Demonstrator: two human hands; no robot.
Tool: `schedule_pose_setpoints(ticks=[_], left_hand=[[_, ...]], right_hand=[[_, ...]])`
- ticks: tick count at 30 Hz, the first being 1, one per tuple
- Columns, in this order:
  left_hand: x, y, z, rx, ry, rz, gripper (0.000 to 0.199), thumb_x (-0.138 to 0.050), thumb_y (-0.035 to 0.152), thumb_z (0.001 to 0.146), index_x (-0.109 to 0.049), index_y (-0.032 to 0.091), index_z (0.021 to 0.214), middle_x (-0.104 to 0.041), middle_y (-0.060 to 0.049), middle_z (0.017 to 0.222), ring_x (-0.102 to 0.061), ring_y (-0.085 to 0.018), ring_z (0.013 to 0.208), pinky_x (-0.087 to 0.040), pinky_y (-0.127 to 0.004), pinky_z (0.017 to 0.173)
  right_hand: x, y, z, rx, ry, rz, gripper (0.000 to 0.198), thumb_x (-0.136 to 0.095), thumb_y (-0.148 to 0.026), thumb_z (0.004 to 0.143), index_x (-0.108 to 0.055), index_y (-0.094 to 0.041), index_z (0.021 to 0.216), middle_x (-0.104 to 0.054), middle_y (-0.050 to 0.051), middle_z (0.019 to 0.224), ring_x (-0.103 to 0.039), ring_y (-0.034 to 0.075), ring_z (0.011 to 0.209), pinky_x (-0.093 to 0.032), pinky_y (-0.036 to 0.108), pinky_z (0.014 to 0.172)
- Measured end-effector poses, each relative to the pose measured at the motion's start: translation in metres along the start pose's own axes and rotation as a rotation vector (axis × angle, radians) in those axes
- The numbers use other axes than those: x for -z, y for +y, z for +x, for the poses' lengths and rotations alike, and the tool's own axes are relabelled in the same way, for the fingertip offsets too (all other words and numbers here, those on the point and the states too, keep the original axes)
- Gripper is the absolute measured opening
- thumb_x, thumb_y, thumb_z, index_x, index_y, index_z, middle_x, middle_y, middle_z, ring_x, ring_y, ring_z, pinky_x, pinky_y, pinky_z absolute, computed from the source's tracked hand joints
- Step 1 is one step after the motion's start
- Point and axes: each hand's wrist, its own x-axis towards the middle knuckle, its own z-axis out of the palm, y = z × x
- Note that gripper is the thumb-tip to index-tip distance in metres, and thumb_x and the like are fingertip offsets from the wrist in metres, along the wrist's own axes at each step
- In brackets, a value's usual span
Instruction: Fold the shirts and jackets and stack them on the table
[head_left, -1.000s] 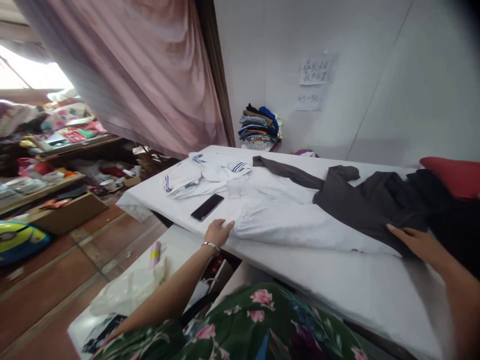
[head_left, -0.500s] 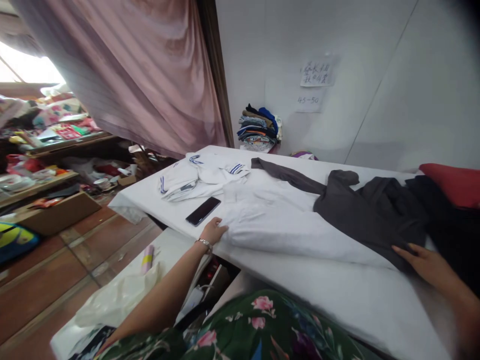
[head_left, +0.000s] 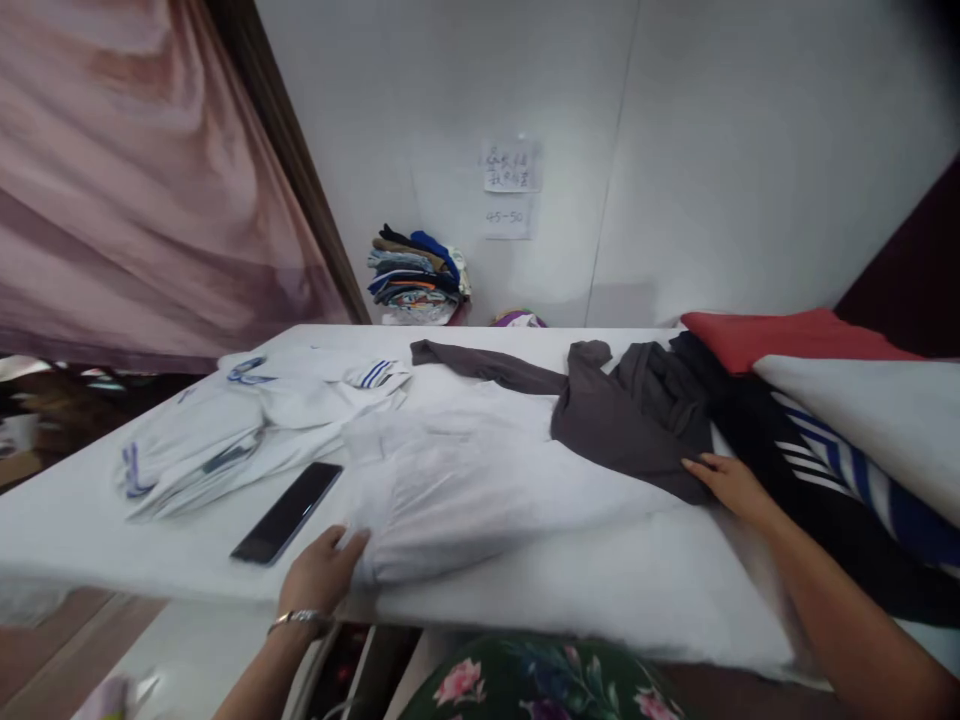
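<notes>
My left hand (head_left: 322, 572) at 7 o'clock, fingers flat on the white garment (head_left: 465, 480) spread mid-table, my right hand (head_left: 731, 483) at 3 o'clock, fingers extended, pressing the grey garment's (head_left: 622, 425) hem, phone (head_left: 286, 511) beside my left hand

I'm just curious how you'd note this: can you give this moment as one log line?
left hand: on white garment edge | right hand: on grey garment hem | phone: beside left hand | table: under all
</notes>
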Motion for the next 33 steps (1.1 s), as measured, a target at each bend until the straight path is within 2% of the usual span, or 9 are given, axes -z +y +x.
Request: schedule_pose_setpoints(ticks=[2, 4, 8, 11, 15, 19, 22, 27, 33], left_hand=[[0.006, -0.002, 0.006, -0.008, -0.026, 0.029, 0.042, -0.045, 0.057, 0.074, -0.062, 0.021, 0.087, -0.07, -0.008, 0.077, -0.067, -0.029, 0.08, -0.049, -0.036, 0.07], [0.014, 0.004, 0.012, -0.067, 0.034, 0.065, 0.05, -0.045, 0.058, 0.074, -0.063, 0.019, 0.1, -0.071, -0.011, 0.092, -0.067, -0.031, 0.088, -0.05, -0.041, 0.075], [0.013, 0.034, 0.018, -0.465, 0.267, 0.115, 0.057, -0.042, 0.055, 0.079, -0.06, 0.016, 0.117, -0.062, -0.016, 0.123, -0.056, -0.031, 0.116, -0.042, -0.046, 0.099], [-0.008, 0.057, 0.017, -0.659, 0.175, 0.206, 0.058, -0.044, 0.051, 0.08, -0.057, 0.018, 0.126, -0.051, -0.012, 0.138, -0.042, -0.029, 0.131, -0.031, -0.049, 0.109], [-0.041, 0.061, 0.016, -0.652, 0.006, 0.37, 0.063, -0.042, 0.051, 0.083, -0.049, 0.019, 0.136, -0.04, -0.009, 0.145, -0.032, -0.03, 0.137, -0.025, -0.055, 0.11], [-0.056, 0.045, 0.021, -0.698, 0.055, 0.376, 0.064, -0.042, 0.054, 0.084, -0.046, 0.021, 0.139, -0.037, -0.009, 0.147, -0.031, -0.031, 0.137, -0.026, -0.055, 0.11], [-0.063, 0.035, 0.025, -0.741, 0.12, 0.368, 0.064, -0.043, 0.056, 0.084, -0.046, 0.023, 0.138, -0.04, -0.007, 0.145, -0.034, -0.03, 0.136, -0.028, -0.054, 0.109], [-0.073, 0.026, 0.028, -0.777, 0.229, 0.367, 0.059, -0.039, 0.052, 0.087, -0.043, 0.027, 0.14, -0.04, -0.002, 0.146, -0.033, -0.027, 0.137, -0.023, -0.05, 0.113], [-0.079, 0.021, 0.036, -0.779, 0.208, 0.339, 0.065, -0.044, 0.061, 0.081, -0.049, 0.026, 0.136, -0.045, -0.006, 0.143, -0.039, -0.032, 0.133, -0.029, -0.053, 0.109]], right_hand=[[0.0, -0.003, 0.003, -0.026, -0.06, 0.001, 0.028, -0.059, -0.048, 0.068, -0.072, -0.025, 0.078, -0.073, 0.004, 0.076, -0.068, 0.027, 0.076, -0.054, 0.034, 0.065], [0.001, -0.01, 0.01, -0.041, -0.064, -0.018, 0.035, -0.063, -0.046, 0.066, -0.072, -0.024, 0.091, -0.073, 0.005, 0.083, -0.068, 0.027, 0.077, -0.053, 0.035, 0.068], [0.003, -0.044, 0.038, 0.049, 0.023, -0.009, 0.044, -0.06, -0.043, 0.073, -0.066, -0.022, 0.11, -0.073, 0.006, 0.092, -0.067, 0.024, 0.081, -0.052, 0.036, 0.075], [-0.007, -0.085, 0.075, 0.126, 0.019, 0.06, 0.035, -0.057, -0.036, 0.077, -0.067, -0.023, 0.109, -0.072, 0.006, 0.099, -0.066, 0.023, 0.09, -0.049, 0.035, 0.085], [-0.037, -0.132, 0.137, 0.077, -0.027, 0.096, 0.029, -0.058, -0.029, 0.08, -0.068, -0.019, 0.105, -0.069, 0.009, 0.111, -0.062, 0.024, 0.105, -0.045, 0.035, 0.094], [-0.068, -0.15, 0.19, -0.032, -0.021, 0.122, 0.027, -0.06, -0.029, 0.08, -0.068, -0.015, 0.101, -0.064, 0.014, 0.12, -0.052, 0.029, 0.121, -0.038, 0.038, 0.101], [-0.082, -0.152, 0.215, -0.135, -0.044, 0.175, 0.023, -0.068, -0.031, 0.074, -0.069, -0.013, 0.089, -0.067, 0.016, 0.11, -0.053, 0.032, 0.119, -0.041, 0.039, 0.098], [-0.089, -0.153, 0.231, -0.22, -0.126, 0.396, 0.022, -0.078, -0.029, 0.062, -0.065, -0.015, 0.073, -0.071, 0.01, 0.085, -0.064, 0.027, 0.096, -0.05, 0.033, 0.083], [-0.054, -0.138, 0.208, -0.201, -0.087, 0.821, 0.025, -0.063, -0.041, 0.079, -0.058, -0.02, 0.092, -0.069, 0.003, 0.079, -0.065, 0.017, 0.073, -0.055, 0.032, 0.071]])
